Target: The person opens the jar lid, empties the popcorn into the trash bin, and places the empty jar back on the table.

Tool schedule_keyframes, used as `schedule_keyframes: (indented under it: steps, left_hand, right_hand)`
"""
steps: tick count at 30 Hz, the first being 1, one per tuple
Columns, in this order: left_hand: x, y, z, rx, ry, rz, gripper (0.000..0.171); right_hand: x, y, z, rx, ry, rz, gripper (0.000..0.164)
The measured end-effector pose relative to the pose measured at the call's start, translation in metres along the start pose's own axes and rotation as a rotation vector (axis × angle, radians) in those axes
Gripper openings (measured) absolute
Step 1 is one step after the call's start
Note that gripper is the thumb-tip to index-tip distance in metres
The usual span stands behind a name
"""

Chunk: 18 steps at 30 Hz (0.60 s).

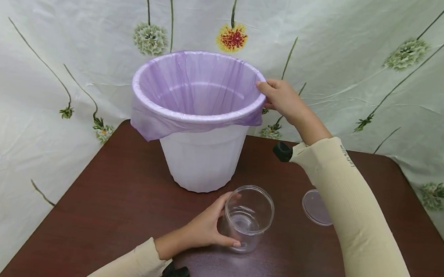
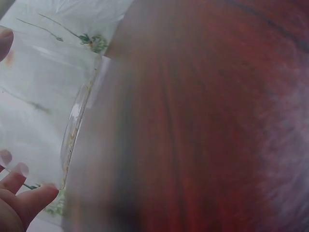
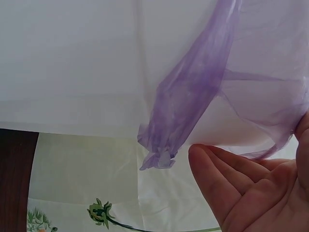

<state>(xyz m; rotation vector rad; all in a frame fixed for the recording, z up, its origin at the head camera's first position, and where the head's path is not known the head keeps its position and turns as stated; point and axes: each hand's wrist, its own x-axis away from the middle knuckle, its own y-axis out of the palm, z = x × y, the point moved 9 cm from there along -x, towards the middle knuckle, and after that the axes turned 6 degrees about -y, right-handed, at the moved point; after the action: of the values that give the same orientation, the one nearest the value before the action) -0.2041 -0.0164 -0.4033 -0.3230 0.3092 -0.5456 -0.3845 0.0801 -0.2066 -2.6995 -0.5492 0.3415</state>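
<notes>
A white trash bin [image 1: 204,159] stands towards the back of the table, lined with a sheer purple trash bag [image 1: 194,91] folded over its rim. My right hand [image 1: 283,100] grips the right side of that rim, thumb over the top and fingers underneath. In the right wrist view a bunched fold of the bag [image 3: 188,92] hangs beside the fingers [image 3: 217,179]. Near the front of the bin, my left hand [image 1: 209,224] holds a clear round plastic jar [image 1: 249,217], its lidless mouth upward. The left wrist view shows fingertips [image 2: 38,198] against the jar's wall [image 2: 38,111].
A clear round lid [image 1: 317,207] lies on the dark brown table [image 1: 118,217] to the right, partly covered by the right sleeve. A flower-printed cloth [image 1: 335,42] hangs behind and beside the table. Black wrist cameras [image 1: 282,152] sit at both cuffs.
</notes>
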Motion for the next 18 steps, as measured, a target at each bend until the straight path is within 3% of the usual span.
schedule_keyframes:
  steps: [7, 11, 15, 18]
  left_hand:
    - [0.004, 0.008, -0.012, 0.006, -0.021, -0.013, 0.104]
    - [0.005, 0.009, -0.014, -0.002, -0.012, -0.005, 0.106]
    - [0.004, 0.009, -0.016, -0.03, -0.028, -0.003, 0.111]
    - [0.003, 0.01, -0.019, -0.077, -0.064, -0.027, 0.118]
  right_hand:
    - [0.0, 0.002, -0.002, 0.035, -0.042, -0.015, 0.04]
    - [0.002, 0.003, -0.004, 0.046, -0.077, -0.039, 0.051]
    - [0.005, 0.004, -0.005, 0.033, -0.135, -0.064, 0.062]
    - [0.011, 0.001, -0.007, 0.08, -0.203, -0.061, 0.058]
